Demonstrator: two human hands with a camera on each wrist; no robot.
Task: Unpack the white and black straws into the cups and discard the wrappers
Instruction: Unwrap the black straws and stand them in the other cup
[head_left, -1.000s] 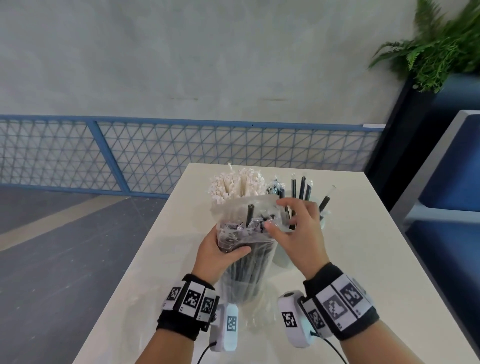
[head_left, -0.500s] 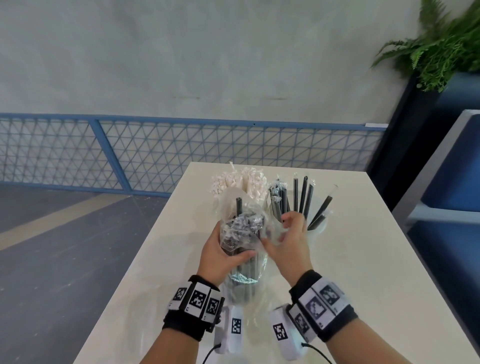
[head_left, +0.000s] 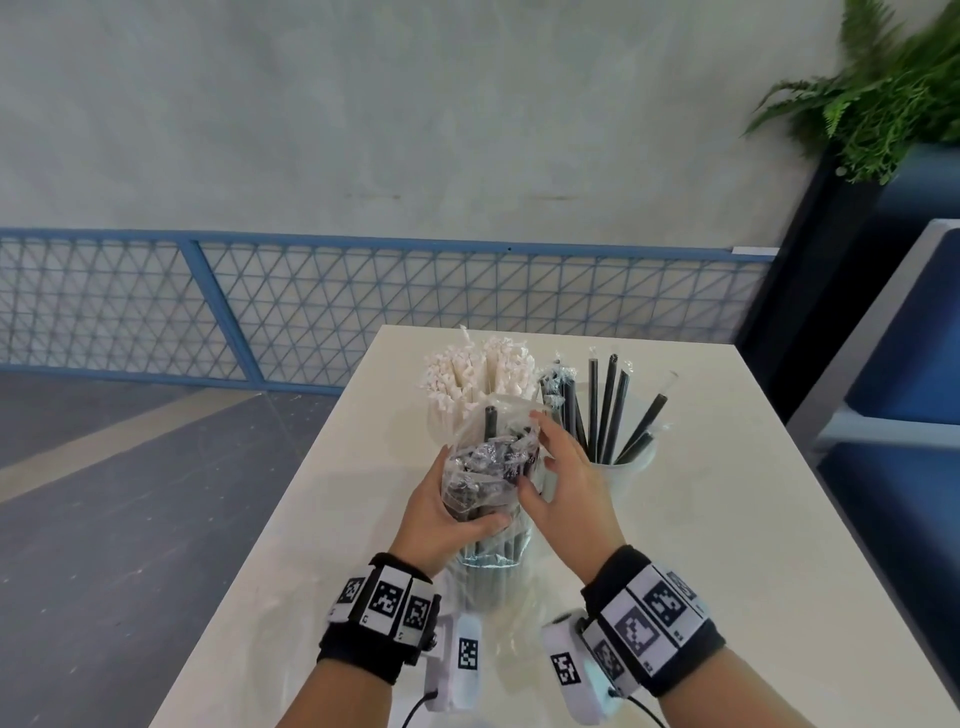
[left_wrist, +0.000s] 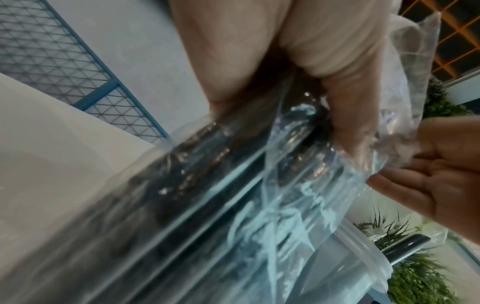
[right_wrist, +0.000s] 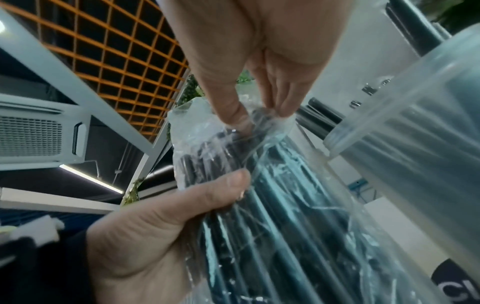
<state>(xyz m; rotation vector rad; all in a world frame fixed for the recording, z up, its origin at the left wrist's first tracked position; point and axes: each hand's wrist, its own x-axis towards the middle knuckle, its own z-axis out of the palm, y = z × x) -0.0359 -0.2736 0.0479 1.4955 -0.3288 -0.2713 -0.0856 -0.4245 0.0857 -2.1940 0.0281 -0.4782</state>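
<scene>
A clear plastic bag of black straws (head_left: 485, 470) stands upright on the table, near the front of its middle. My left hand (head_left: 441, 517) grips it around the upper part, thumb across the front. My right hand (head_left: 558, 467) pinches the crumpled plastic at the bag's open top between thumb and fingers (right_wrist: 235, 112). One black straw (head_left: 490, 422) sticks up out of the bag. Behind the bag, a cup packed with white straws (head_left: 475, 374) stands beside a translucent cup (head_left: 631, 467) holding several black straws (head_left: 605, 410).
The white table (head_left: 701, 519) ends in a left edge near my left wrist. A blue mesh railing (head_left: 311, 306) runs behind it. A blue seat (head_left: 914, 374) and a planter with a fern (head_left: 883, 104) stand at the right.
My right hand went from the bag's top to the black-straw cup and came back to pinch the bag's top. My left hand kept its grip on the bag.
</scene>
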